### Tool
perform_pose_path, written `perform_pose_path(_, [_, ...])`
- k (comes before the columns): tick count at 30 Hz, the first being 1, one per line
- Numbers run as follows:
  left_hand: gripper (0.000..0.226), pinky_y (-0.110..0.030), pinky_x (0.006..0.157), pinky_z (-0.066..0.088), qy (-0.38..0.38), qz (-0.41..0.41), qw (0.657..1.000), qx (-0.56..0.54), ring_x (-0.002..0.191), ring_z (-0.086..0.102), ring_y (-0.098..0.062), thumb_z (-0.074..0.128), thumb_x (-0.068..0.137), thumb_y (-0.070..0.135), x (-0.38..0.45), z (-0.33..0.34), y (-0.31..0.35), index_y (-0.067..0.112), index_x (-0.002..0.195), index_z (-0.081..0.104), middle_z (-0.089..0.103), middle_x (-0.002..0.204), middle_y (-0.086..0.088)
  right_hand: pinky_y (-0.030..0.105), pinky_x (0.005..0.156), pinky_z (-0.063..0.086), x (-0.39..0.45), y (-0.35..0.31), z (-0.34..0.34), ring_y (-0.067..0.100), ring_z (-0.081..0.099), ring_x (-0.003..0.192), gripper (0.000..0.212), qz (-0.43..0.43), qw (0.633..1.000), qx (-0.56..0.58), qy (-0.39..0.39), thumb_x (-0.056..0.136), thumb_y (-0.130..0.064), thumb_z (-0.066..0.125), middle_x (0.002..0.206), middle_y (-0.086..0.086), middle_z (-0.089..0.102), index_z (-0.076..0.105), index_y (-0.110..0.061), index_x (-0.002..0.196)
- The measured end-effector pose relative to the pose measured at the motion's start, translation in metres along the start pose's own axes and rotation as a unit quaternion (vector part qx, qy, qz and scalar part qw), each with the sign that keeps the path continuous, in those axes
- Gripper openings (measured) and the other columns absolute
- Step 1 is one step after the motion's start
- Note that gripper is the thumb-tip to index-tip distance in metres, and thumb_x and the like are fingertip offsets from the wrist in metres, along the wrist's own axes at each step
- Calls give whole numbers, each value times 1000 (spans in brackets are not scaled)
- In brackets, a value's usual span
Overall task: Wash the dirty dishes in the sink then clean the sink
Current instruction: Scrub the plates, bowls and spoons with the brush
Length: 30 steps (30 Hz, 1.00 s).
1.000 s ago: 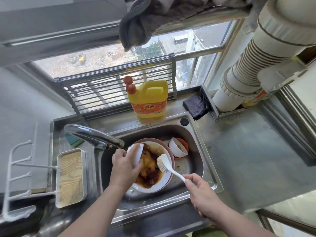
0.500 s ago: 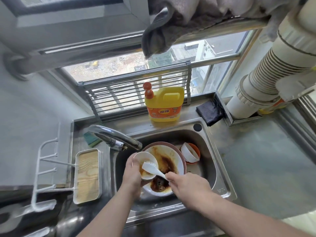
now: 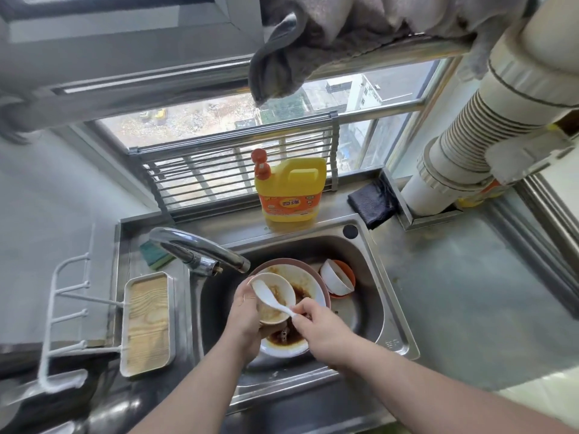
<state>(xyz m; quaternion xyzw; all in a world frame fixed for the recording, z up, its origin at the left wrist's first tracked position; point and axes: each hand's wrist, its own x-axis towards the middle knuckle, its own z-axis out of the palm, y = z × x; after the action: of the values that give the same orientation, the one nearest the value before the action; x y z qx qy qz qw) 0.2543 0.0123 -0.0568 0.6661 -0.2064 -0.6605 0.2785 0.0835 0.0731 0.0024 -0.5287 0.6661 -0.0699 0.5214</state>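
In the steel sink [image 3: 369, 308] lies a white plate [image 3: 310, 289] smeared with brown sauce, on a pinkish plate. My left hand [image 3: 244, 317] grips a small dirty white bowl [image 3: 275, 303] above that plate. The white dish brush [image 3: 269, 297] is held by its handle in my right hand [image 3: 322, 333], its head inside the bowl near the left rim. A white bowl nested in an orange bowl [image 3: 338, 281] sits tilted at the sink's right side.
The chrome tap [image 3: 194, 249] arches over the sink's left edge. A yellow detergent bottle [image 3: 289, 189] stands behind the sink, a black cloth [image 3: 371, 203] to its right. A green sponge [image 3: 155, 255] and a wood-lined tray [image 3: 147, 324] lie left. Steel counter [image 3: 470, 292] stretches right.
My left hand turned the small bowl open side up. My right hand brought the brush from over the plate into the bowl and is scrubbing it. The view shifted left.
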Motion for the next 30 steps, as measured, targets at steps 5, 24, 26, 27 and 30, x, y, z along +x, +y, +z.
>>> perform_pose_path(5, [31, -50, 68, 65, 13, 16, 999, 42, 111, 65, -32, 34, 114, 45, 5, -4, 13, 47, 120, 64, 64, 127, -5, 41, 65, 51, -17, 23, -12, 29, 64, 84, 22, 16, 983, -181, 9, 104, -58, 29, 91, -2, 68, 42, -48, 119])
perform_pose_path(24, [30, -57, 68, 64, 5, 29, 999, 37, 109, 70, -38, 42, 111, 51, 12, -11, 20, 41, 121, 68, 70, 124, -9, 40, 61, 50, 18, 38, -42, 33, 62, 79, 19, -47, 964, -263, 9, 108, -54, 30, 89, 3, 64, 38, -47, 125])
perform_pose_path(26, [34, -52, 65, 64, 13, 57, 998, 25, 109, 69, -38, 41, 110, 52, 12, -10, 24, 35, 127, 66, 68, 125, -12, 41, 61, 51, 12, 35, -32, 30, 61, 74, 18, -89, 970, -223, -22, 106, -55, 33, 78, -4, 59, 41, -47, 121])
perform_pose_path(27, [35, -50, 65, 64, 24, 63, 997, 22, 109, 69, -38, 41, 110, 52, 10, -8, 24, 33, 129, 64, 68, 125, -13, 40, 60, 50, 10, 27, -27, 25, 60, 72, 18, -103, 977, -185, -41, 105, -58, 35, 75, -7, 57, 43, -48, 117])
perform_pose_path(30, [37, -65, 79, 62, 21, 34, 999, 16, 110, 69, -40, 38, 109, 57, -3, -4, 20, 35, 123, 64, 68, 124, -12, 35, 58, 41, 25, 8, -42, 16, 58, 76, 21, -95, 974, -206, 7, 104, -64, 37, 77, -14, 59, 50, -47, 106])
